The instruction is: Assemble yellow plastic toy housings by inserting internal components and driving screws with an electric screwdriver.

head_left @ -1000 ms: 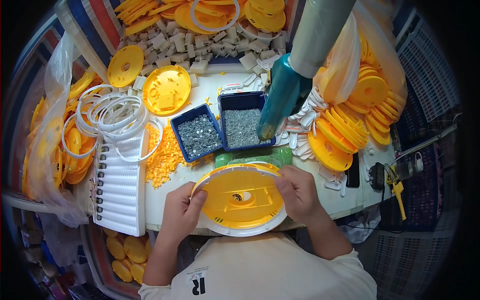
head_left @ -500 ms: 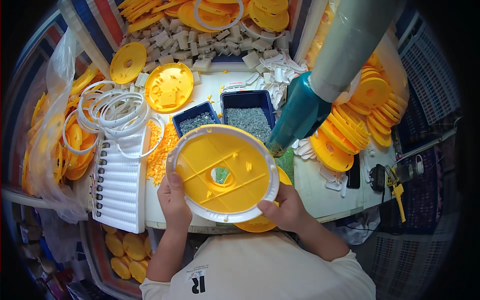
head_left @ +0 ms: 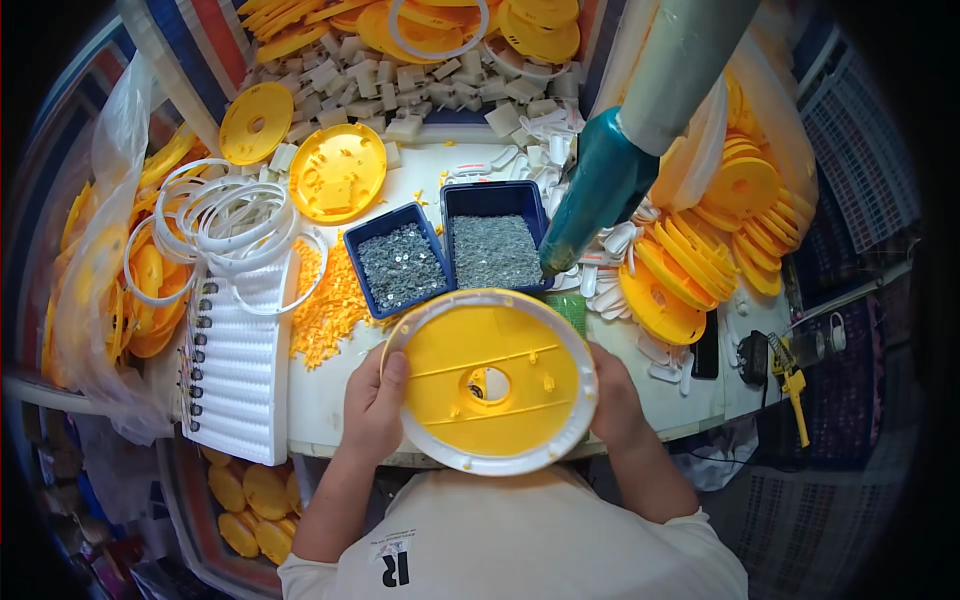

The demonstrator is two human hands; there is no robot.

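Observation:
A round yellow plastic disc (head_left: 500, 345) with ribs and a round central hole is held over the front of the table. A white ring (head_left: 412, 425) runs around its rim. My left hand (head_left: 375, 405) grips the left edge, thumb on top of the rim and fingers underneath. At the right edge, my right hand (head_left: 618, 400) is closed against the side, with its fingertips hidden behind the disc. Just beyond the disc hangs a tapered teal tool (head_left: 600, 190) on a thick grey tube, its dark tip beside the larger blue tray.
Two blue trays, a smaller one (head_left: 378, 218) and a larger one (head_left: 545, 240), hold small metal parts. Small orange pieces (head_left: 330, 315), white rings (head_left: 225, 215) and a ribbed white block (head_left: 245, 370) lie left. Yellow discs (head_left: 665, 310) are heaped right.
The disc has moved right and toward me, tilting differently. My right hand has shifted from the near right rim to the right side. The teal tool's tip has risen slightly. A second yellow disc underneath no longer shows.

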